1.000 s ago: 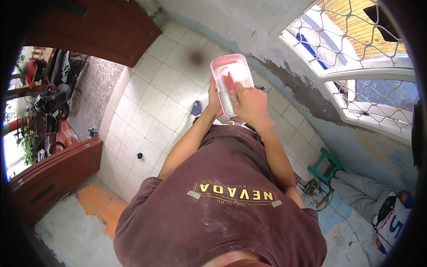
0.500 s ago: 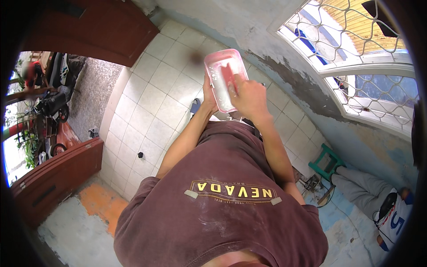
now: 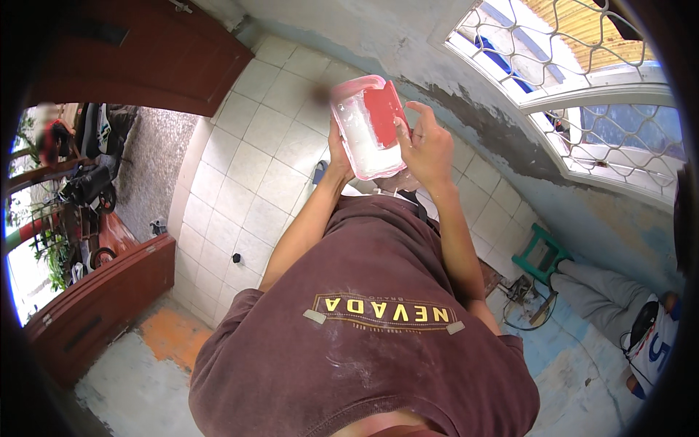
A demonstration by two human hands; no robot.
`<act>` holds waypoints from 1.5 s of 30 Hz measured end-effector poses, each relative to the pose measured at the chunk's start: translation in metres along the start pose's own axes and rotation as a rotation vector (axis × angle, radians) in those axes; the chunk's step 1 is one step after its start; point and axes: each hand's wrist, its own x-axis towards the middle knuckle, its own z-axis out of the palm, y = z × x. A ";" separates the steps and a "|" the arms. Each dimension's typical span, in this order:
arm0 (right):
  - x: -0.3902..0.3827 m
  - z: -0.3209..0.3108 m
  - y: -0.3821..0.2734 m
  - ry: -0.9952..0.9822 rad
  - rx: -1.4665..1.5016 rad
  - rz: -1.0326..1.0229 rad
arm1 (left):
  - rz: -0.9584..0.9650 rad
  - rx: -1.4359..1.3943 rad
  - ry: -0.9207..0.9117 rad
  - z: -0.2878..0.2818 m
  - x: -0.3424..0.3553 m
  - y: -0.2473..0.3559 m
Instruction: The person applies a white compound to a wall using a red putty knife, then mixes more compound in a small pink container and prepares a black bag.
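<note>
A pinkish-white shallow plastic tub (image 3: 357, 85), coated inside with white paste, is held tilted in front of me. My left hand (image 3: 339, 154) grips it by its left side; most of those fingers are hidden beneath it. Over the right half of the tub lies a flat red plastic spreader (image 3: 381, 109) smeared with white paste along its left edge. My right hand (image 3: 428, 149) pinches the spreader's right edge, thumb on its face, while the index finger is raised off it. The fingers behind it cannot be seen.
At the right, a person in grey trousers (image 3: 598, 285) is beside a green plastic stool (image 3: 540, 251), with cables on the floor nearby. A grilled window (image 3: 575, 95) is set in the peeling wall. Brown doors (image 3: 138, 58) and parked motorbikes (image 3: 91, 182) are at left. A small black object (image 3: 237, 258) lies on the tiles.
My right hand has shifted right and turned, raising its index finger. The spreader has turned from steeply angled to broad face up at the tub's right side. The tub has barely moved.
</note>
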 end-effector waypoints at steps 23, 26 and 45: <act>-0.082 -0.017 0.161 -0.344 0.913 0.564 | -0.427 0.486 0.030 -0.033 0.044 -0.102; -0.107 -0.019 0.201 -0.322 0.917 0.647 | -0.542 0.754 0.059 -0.057 0.056 -0.135; -0.232 0.192 0.483 -0.124 0.839 1.290 | -0.292 0.266 0.746 -0.282 0.066 -0.131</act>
